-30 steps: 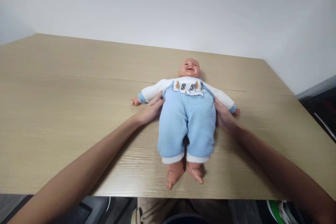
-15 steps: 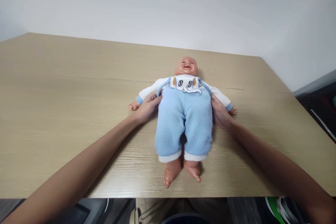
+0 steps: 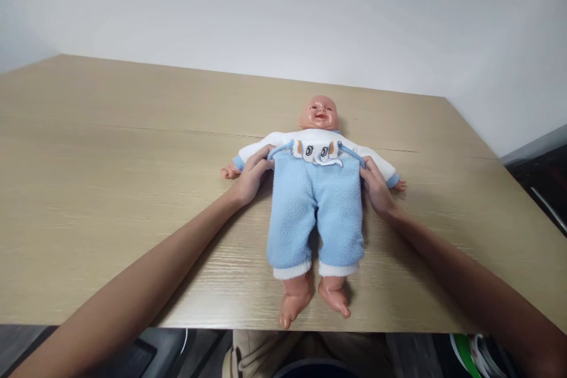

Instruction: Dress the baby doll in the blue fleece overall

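A baby doll (image 3: 319, 112) lies on its back on the wooden table (image 3: 110, 177), head away from me. It wears a white top and light blue fleece overalls (image 3: 315, 212) with an elephant bib. My left hand (image 3: 250, 176) grips the overalls' upper left edge by the doll's arm, fingers closed on the fabric. My right hand (image 3: 375, 185) pinches the upper right edge the same way. The doll's bare feet (image 3: 312, 301) point toward me near the table's front edge.
A pale wall rises behind the table. A dark surface (image 3: 538, 183) lies past the table's right side. Below the front edge I see my lap (image 3: 266, 354) and a green and white object (image 3: 469, 354) at the lower right.
Both hands have slid up the doll's sides from the hips to the top corners of the overalls and closed on the fabric. The doll stays flat on the table.
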The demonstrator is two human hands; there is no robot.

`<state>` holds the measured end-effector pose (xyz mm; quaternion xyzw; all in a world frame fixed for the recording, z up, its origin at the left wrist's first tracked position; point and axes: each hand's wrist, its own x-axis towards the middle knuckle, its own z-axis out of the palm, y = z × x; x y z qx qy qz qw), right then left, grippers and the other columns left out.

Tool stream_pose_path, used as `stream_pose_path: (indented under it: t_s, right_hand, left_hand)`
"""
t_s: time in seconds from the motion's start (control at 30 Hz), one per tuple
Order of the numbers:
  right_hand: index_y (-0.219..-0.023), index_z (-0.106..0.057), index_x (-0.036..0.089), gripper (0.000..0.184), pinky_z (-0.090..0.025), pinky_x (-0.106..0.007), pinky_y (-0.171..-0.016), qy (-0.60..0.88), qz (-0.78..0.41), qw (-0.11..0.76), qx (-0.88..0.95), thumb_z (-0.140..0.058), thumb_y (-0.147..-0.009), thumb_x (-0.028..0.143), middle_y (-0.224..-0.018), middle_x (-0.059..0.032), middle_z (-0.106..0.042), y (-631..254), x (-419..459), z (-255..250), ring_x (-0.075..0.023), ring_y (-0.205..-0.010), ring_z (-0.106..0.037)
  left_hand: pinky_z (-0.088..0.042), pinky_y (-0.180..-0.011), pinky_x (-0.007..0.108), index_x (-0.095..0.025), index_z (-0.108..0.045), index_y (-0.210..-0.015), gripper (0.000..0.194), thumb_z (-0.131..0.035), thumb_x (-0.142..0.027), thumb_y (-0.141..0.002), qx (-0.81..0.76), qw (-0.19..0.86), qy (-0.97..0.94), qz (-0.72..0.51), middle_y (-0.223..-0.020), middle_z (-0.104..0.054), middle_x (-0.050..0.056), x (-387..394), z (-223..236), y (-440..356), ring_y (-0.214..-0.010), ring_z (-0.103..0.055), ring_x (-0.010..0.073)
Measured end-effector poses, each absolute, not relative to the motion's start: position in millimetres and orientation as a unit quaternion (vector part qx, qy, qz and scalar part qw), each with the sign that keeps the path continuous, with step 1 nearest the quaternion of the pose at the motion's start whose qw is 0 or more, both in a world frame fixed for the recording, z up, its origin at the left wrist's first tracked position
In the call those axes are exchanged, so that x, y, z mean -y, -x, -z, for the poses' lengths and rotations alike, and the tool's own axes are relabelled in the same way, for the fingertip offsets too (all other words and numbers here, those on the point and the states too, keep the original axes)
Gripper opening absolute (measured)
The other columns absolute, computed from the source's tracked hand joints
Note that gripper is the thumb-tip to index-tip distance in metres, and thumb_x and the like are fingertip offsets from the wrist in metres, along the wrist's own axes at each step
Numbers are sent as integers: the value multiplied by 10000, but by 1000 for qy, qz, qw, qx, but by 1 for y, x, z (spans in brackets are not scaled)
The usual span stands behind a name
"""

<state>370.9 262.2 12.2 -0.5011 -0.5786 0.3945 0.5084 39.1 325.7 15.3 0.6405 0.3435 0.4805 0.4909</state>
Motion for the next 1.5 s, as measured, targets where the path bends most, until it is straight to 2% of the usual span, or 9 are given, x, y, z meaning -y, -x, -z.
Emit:
stream_pose_path:
  t_s: [0.17,0.4,0.53,0.77,0.97,1.07,1.17,1.3,1.5]
  right_hand:
    - [-875,-521,291,295,-425,-385,-763,544,-297,513,594,-587,-1070,502,-822,12,-480,-368,-253,-24,-242,-800,-468]
    - [-803,-498,289,384,-453,-380,-717,495,-401,550,541,-660,-975,592,-763,22,-471,-371,-285,-37,-214,-720,-455]
    - [-761,-506,291,459,-373,-346,-591,461,-460,520,552,-723,-984,629,-670,50,-393,-367,-309,-61,-177,-594,-358]
    - [-940,-680,267,267,-511,-349,-789,471,-280,451,704,-756,-1072,487,-890,-15,-705,-326,-332,-113,-226,-834,-634]
    - [-1062,-785,246,112,-548,-433,-1011,362,-196,279,868,-773,-1048,356,-1081,-82,-815,-265,-387,-123,-288,-1031,-707]
    - [-1079,-823,248,124,-550,-408,-990,269,-219,140,928,-829,-955,234,-1143,-55,-848,-231,-417,-116,-270,-1049,-725]
    - [-925,-803,249,162,-531,-356,-894,224,-221,57,947,-851,-863,107,-1014,-13,-837,-203,-429,-106,-214,-911,-682]
    - [-910,-757,249,168,-490,-344,-788,240,-173,72,953,-834,-862,108,-988,-18,-800,-196,-423,-103,-197,-800,-633]
    - [-1217,-689,226,329,-532,-398,-901,294,-174,223,913,-730,-895,174,-1191,-82,-801,-239,-407,-115,-278,-1008,-705]
  left_hand:
    - [-379,-800,357,-217,-631,-924,289,-766,-470,-957,-321,510,-633,-486,-896,-554,12,-322,-19,-39,-853,-479,218]
    - [-406,-796,339,-226,-635,-964,603,-809,-803,-984,-338,475,-610,-537,-866,-554,-3,-319,-21,-50,-805,-466,195]
    - [-462,-850,336,-235,-647,-1016,625,-776,-846,-989,-356,427,-604,-571,-950,-643,24,-319,-19,-53,-905,-558,213]
    - [-498,-871,366,-238,-663,-1114,561,-699,-796,-1069,-367,346,-636,-584,-1008,-663,47,-311,-17,-55,-926,-605,228]
    - [-514,-916,396,-244,-640,-1169,181,-590,-412,-1216,-308,179,-715,-601,-1098,-686,79,-305,-17,-54,-983,-625,227]
    - [-515,-938,405,-244,-632,-1188,91,-601,-328,-1209,-304,134,-724,-604,-1110,-687,79,-304,-17,-53,-1006,-627,230]
    - [-517,-926,401,-249,-628,-1197,57,-602,-299,-1205,-295,125,-728,-607,-1117,-689,80,-303,-17,-53,-1026,-634,235]
    - [-521,-862,386,-255,-622,-1184,32,-606,-279,-1198,-285,131,-731,-605,-1069,-681,67,-302,-18,-53,-971,-630,226]
    - [-551,-832,390,-242,-634,-1151,99,-610,-328,-1195,-292,108,-741,-595,-1020,-691,70,-298,-18,-52,-924,-653,225]
